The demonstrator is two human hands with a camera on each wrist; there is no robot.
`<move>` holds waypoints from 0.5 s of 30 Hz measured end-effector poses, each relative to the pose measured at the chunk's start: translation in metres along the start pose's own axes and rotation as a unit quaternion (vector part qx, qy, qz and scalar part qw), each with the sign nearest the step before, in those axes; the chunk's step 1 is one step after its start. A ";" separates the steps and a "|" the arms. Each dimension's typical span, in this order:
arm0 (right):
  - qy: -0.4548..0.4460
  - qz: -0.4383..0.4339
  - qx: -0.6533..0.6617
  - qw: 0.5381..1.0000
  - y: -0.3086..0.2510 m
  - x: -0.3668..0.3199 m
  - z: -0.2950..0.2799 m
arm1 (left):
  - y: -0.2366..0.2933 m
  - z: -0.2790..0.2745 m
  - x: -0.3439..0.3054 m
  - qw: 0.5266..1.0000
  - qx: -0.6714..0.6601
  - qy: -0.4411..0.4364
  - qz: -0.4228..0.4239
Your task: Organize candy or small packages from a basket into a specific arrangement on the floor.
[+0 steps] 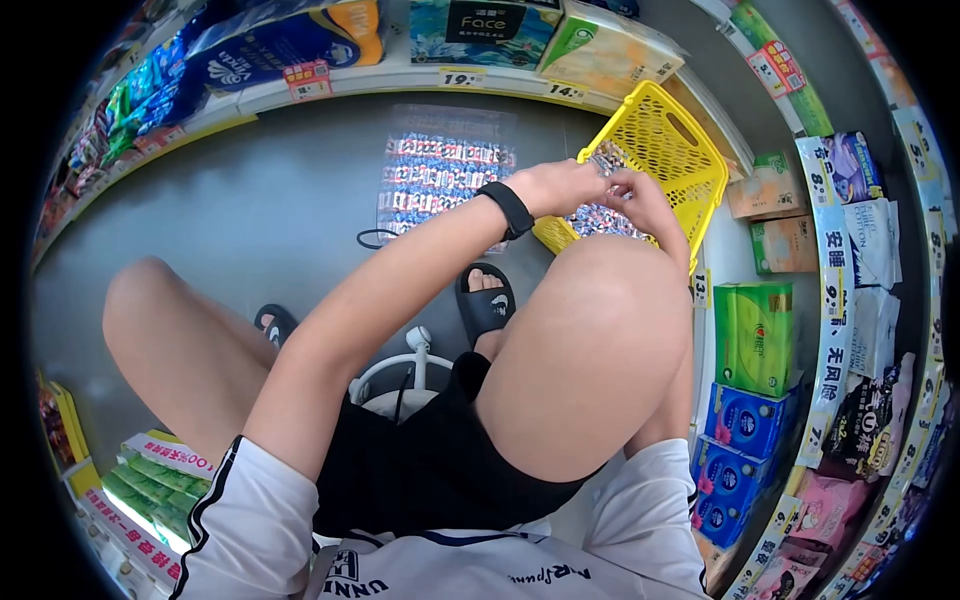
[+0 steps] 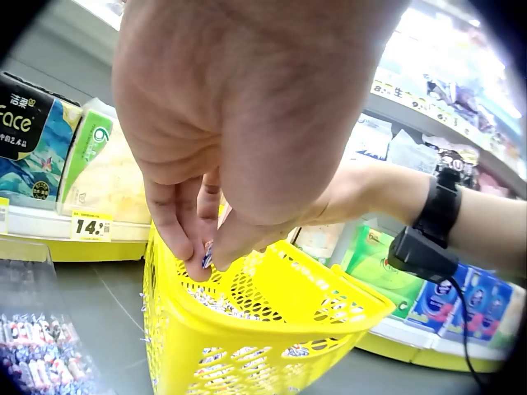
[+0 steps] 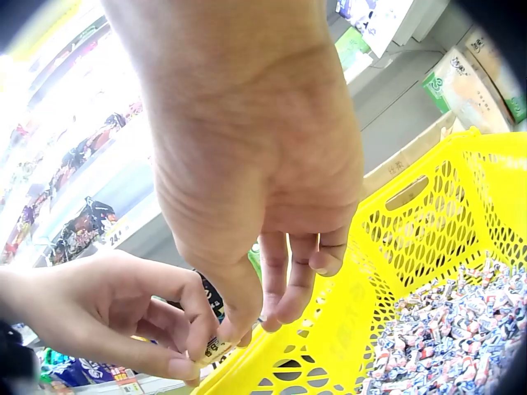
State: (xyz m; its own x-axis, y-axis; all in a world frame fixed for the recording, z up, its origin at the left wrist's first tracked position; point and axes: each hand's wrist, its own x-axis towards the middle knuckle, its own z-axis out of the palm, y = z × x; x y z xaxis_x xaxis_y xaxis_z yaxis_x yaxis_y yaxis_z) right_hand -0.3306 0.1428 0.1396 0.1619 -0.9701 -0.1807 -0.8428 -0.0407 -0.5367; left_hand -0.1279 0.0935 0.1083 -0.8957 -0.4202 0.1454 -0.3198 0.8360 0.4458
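shop aisle with a grey floor, and shelves of tissue packs and price tags curving round a crouching person.

head view: a yellow basket [image 1: 690,150] stands on the floor at upper right, with loose sweets [image 1: 590,222] in its bottom. a clear pack [image 1: 445,170] of similar sweets lies to its left. the left hand [image 1: 560,185] and right hand [image 1: 645,200] meet above the basket's near rim, a small wrapped sweet [image 1: 606,160] between them.

left wrist view: the left hand [image 2: 239,123] has its grip pinched by the fingertips on the small wrapped sweet [image 2: 207,253], just above the yellow basket [image 2: 272,329].

right wrist view: the right hand [image 3: 255,164] nips the same small wrapped sweet [image 3: 212,333] between thumb and forefinger, opposite the left hand [image 3: 123,313]. its other fingers hang curled over the yellow basket [image 3: 412,230].

judged from this, the handling goes best held over the basket's mouth, so a slip lands among the loose sweets [image 3: 453,329], with each pinch near an end of the wrapper.
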 end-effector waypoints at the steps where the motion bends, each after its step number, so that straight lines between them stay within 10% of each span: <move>1: 0.009 -0.006 -0.001 1.000 -0.005 0.003 0.001 | -0.003 -0.003 -0.003 1.000 -0.003 -0.006 -0.008; 15: 0.019 -0.088 0.024 0.996 -0.072 0.041 0.030 | -0.038 -0.044 -0.070 0.996 -0.029 0.025 -0.080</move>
State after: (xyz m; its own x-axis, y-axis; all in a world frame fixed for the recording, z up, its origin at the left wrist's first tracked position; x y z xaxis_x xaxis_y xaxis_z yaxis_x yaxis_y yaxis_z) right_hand -0.2481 0.1136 0.1460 0.2842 -0.9575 -0.0490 -0.7777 -0.2003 -0.5958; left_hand -0.0397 0.0750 0.1202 -0.8184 -0.5637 0.1115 -0.4369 0.7364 0.5166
